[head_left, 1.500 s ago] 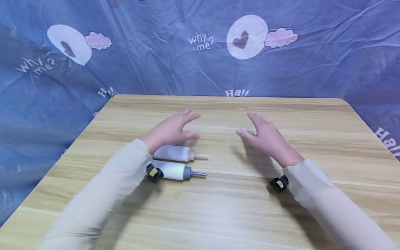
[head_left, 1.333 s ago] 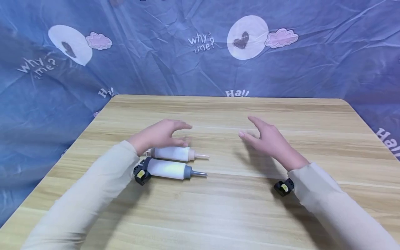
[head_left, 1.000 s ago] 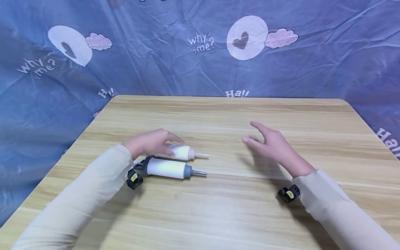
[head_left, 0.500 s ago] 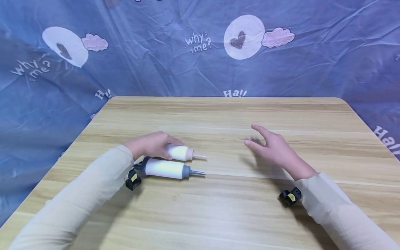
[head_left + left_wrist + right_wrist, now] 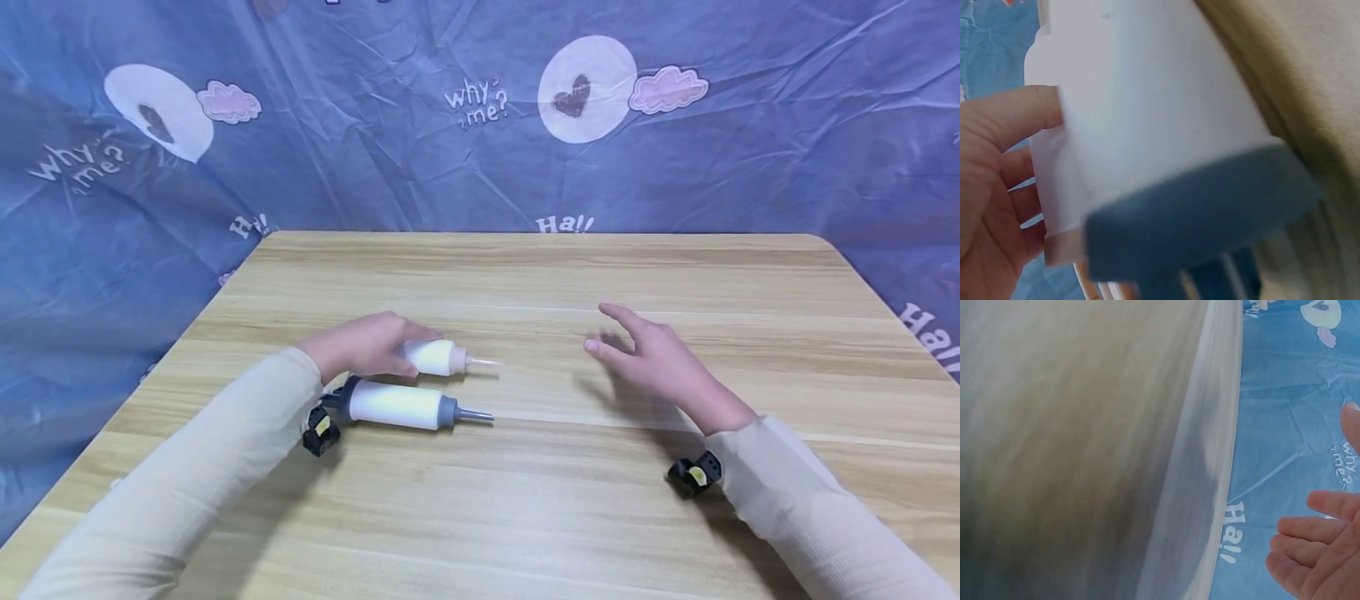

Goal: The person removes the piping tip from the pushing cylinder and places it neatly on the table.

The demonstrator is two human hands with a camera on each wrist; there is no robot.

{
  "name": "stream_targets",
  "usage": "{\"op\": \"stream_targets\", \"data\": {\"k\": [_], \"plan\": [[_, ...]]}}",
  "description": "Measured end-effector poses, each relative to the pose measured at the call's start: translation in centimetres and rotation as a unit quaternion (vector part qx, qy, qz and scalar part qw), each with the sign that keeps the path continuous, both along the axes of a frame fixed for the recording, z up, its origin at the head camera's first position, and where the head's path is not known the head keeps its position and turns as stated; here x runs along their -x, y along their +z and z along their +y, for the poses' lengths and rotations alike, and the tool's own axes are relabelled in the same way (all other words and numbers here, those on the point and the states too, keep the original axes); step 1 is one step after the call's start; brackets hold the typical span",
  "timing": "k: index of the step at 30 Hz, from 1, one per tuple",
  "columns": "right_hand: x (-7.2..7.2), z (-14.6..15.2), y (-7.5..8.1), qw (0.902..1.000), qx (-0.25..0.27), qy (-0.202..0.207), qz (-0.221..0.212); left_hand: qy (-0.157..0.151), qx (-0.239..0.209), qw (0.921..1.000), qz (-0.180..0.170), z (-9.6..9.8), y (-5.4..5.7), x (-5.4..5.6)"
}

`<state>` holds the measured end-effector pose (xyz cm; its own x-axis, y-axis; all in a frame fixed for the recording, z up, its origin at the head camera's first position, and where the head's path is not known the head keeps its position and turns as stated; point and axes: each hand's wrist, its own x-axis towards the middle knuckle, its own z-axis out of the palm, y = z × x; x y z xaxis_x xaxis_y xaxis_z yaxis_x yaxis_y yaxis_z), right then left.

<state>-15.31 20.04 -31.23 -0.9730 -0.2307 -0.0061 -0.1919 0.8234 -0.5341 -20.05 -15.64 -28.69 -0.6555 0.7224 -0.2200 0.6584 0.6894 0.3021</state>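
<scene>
My left hand [image 5: 367,343] grips a syringe-like white tube [image 5: 431,357] with a pale pink collar and thin nozzle, seen lifted slightly at the nozzle end. The palm hides its rear part in the head view. In the left wrist view, the thumb and fingers close round that tube behind a nearer one. This second white tube [image 5: 395,404], with a grey collar, thin grey nozzle and dark flange [image 5: 1204,206], lies on the table just in front of the left hand. My right hand [image 5: 648,354] hovers over the table's right half, fingers extended and holding nothing.
Both tubes lie side by side on the wood-grain table [image 5: 525,517], nozzles pointing right. A blue printed curtain [image 5: 420,158] hangs behind and beside the table. A black wrist camera [image 5: 320,431] sits close to the grey tube's rear end.
My left hand has come down and left onto the pink-nozzled tube, gripped it and raised its nozzle end slightly. The right hand has shifted slightly toward me and stays extended.
</scene>
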Motion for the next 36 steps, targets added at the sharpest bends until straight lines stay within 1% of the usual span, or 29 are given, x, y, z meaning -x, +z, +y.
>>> {"op": "stream_targets", "data": {"k": [5, 9, 16, 22, 26, 29, 33, 36], "plan": [[-0.3, -0.4, 0.1, 1.0000, 0.007, 0.005, 0.001, -0.009, -0.021, 0.9994, 0.026, 0.8, 0.9, -0.3], [-0.7, -0.9, 0.2, 0.9996, 0.018, 0.017, 0.009, -0.014, -0.027, 0.9988, 0.039, 1.9, 1.6, -0.9], [-1.1, -1.9, 0.4, 0.9969, 0.051, 0.056, 0.021, -0.046, -0.045, 0.9962, 0.058, 3.9, 2.4, -2.2], [-1.5, -2.8, 0.4, 0.9910, 0.087, 0.099, 0.023, -0.069, -0.045, 0.9928, 0.087, 5.1, 2.7, -3.1], [-1.8, -3.2, 0.4, 0.9858, 0.107, 0.127, 0.030, -0.079, -0.045, 0.9903, 0.105, 5.6, 2.8, -3.4], [-1.9, -3.4, 0.4, 0.9821, 0.122, 0.139, 0.037, -0.088, -0.050, 0.9880, 0.117, 5.9, 2.8, -3.6], [-2.1, -3.8, 0.3, 0.9772, 0.150, 0.144, 0.044, -0.088, -0.055, 0.9877, 0.117, 6.4, 3.0, -3.9], [-2.1, -4.0, 0.2, 0.9717, 0.174, 0.153, 0.047, -0.086, -0.058, 0.9879, 0.115, 6.8, 3.0, -4.1]]}}
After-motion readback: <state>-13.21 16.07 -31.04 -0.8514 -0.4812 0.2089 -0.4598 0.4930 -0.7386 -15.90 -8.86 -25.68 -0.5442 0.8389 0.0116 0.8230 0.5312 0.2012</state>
